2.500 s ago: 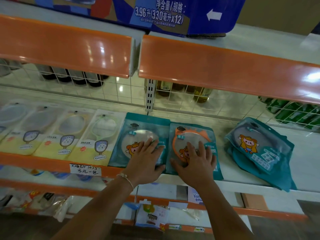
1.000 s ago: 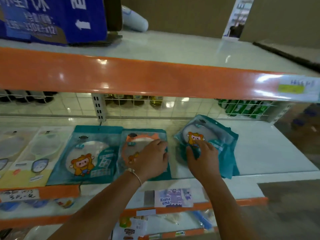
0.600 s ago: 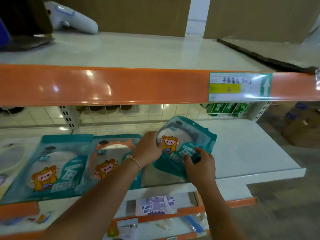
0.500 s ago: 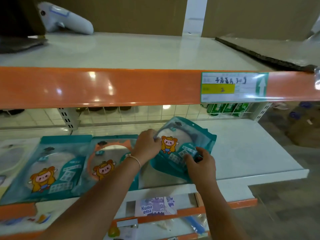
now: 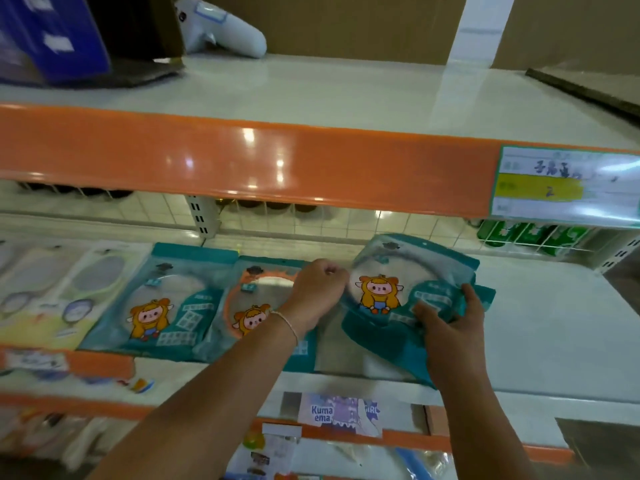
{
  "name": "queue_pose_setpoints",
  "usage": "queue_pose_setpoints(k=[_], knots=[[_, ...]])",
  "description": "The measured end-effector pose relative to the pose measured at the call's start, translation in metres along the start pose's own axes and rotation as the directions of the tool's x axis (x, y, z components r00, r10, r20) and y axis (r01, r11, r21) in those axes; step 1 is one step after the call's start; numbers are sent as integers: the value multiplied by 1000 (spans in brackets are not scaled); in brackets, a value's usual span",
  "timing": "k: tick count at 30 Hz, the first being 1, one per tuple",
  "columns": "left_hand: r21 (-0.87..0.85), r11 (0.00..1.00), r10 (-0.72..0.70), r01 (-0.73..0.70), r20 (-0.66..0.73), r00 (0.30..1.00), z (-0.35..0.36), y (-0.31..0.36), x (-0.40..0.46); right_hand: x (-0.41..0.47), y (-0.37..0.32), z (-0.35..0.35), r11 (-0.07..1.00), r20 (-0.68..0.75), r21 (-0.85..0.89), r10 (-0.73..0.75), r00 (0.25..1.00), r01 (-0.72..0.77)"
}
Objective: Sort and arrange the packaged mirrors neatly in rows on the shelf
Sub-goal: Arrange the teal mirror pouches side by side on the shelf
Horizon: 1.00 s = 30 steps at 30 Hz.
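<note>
A small stack of teal packaged mirrors (image 5: 408,289) with a cartoon girl on the front is lifted and tilted above the white shelf (image 5: 554,327). My left hand (image 5: 317,292) pinches its left edge with curled fingers. My right hand (image 5: 450,323) grips its lower right corner. To the left, two teal mirror packs lie flat side by side: one with an orange-rimmed mirror (image 5: 256,303), partly under my left forearm, and one further left (image 5: 162,303). Pale yellow mirror packs (image 5: 65,289) continue the row at the far left.
The orange-fronted upper shelf (image 5: 277,161) overhangs close above, with a price label (image 5: 561,185) at right. A wire grid back panel (image 5: 363,223) has green bottles (image 5: 530,233) behind it. A white device (image 5: 221,26) and blue box (image 5: 52,36) sit on top. Lower shelves hold other goods.
Both hands left the two flat teal packs and took hold of the teal stack on the right, lifting and tilting it. The camera view shifted right, then slightly back left.
</note>
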State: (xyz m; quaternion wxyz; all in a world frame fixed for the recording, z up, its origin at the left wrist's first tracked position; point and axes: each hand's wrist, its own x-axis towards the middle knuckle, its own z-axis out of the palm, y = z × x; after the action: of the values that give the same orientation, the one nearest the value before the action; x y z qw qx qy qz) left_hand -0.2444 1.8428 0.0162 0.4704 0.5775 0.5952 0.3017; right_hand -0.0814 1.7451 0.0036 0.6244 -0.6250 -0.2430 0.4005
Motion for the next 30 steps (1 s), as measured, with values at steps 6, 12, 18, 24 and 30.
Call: queue_pose_setpoints(k=[6, 12, 18, 24, 30], knots=[[-268, 940, -188, 211, 109, 976, -55, -16, -7, -13, 1, 37, 993, 206, -90, -61, 977, 81], [-507, 817, -192, 275, 211, 958, -118, -58, -24, -26, 15, 84, 996, 330, -76, 71, 941, -48], [-563, 783, -207, 263, 163, 965, -176, -94, -37, -50, 36, 142, 988, 326, -73, 150, 933, -134], [-457, 848, -247, 267, 105, 963, -233, -125, -32, -82, 50, 201, 985, 325, -171, 24, 946, 34], [-293, 945, -96, 147, 182, 979, -265, -143, -30, -101, 62, 228, 984, 272, -175, 64, 960, -16]])
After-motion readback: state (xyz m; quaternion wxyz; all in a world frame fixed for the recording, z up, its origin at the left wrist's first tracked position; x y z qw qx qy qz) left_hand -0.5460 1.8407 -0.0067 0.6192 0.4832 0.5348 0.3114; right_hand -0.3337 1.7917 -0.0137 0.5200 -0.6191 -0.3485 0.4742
